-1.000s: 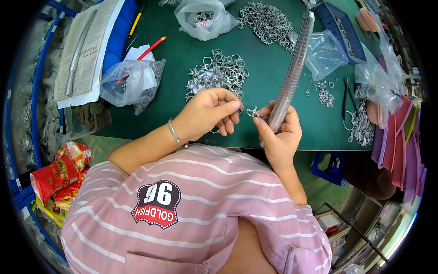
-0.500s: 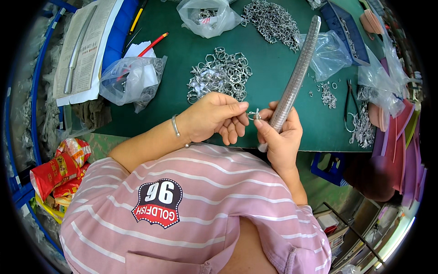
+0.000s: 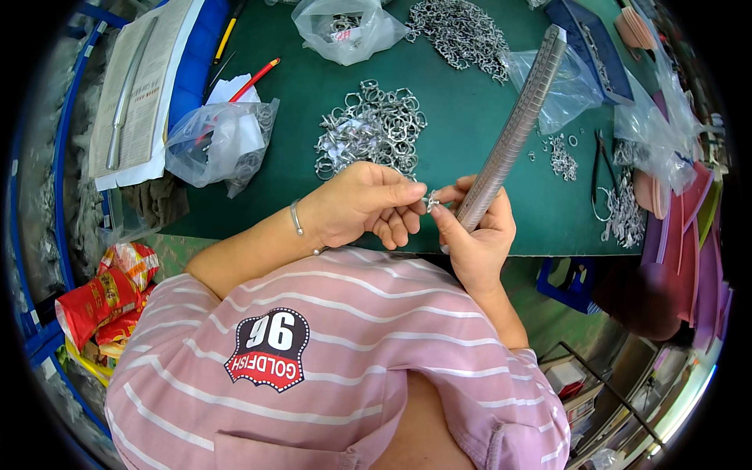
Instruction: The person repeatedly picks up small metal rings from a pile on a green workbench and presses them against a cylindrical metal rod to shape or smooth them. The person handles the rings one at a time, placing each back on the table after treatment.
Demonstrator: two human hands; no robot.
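My left hand (image 3: pixel 368 205) is closed, its thumb and forefinger pinching a small silver ring (image 3: pixel 430 203). A metal ring mandrel (image 3: pixel 518 117) with marked graduations lies across the palm of my right hand (image 3: pixel 483 239), tilted with its narrow end up and away to the right. The right thumb and forefinger also reach the ring, so both hands touch it. Just beyond my left hand a loose pile of silver rings (image 3: pixel 374 125) is on the green table (image 3: pixel 298 70). The ring's far side is partly hidden by fingertips.
Plastic bags (image 3: pixel 223 145) with rings, a red pen (image 3: pixel 254 80) and a newspaper-covered blue tray (image 3: pixel 145 86) are at the left. A larger heap of metal pieces (image 3: pixel 458 35) is at the back. Pliers (image 3: pixel 601 164) and small parts (image 3: pixel 562 157) are on the right.
The ring has turned between my fingertips and sits slightly farther left. My right hand has drawn a little closer to the left, and the mandrel's narrow end leans more to the right.
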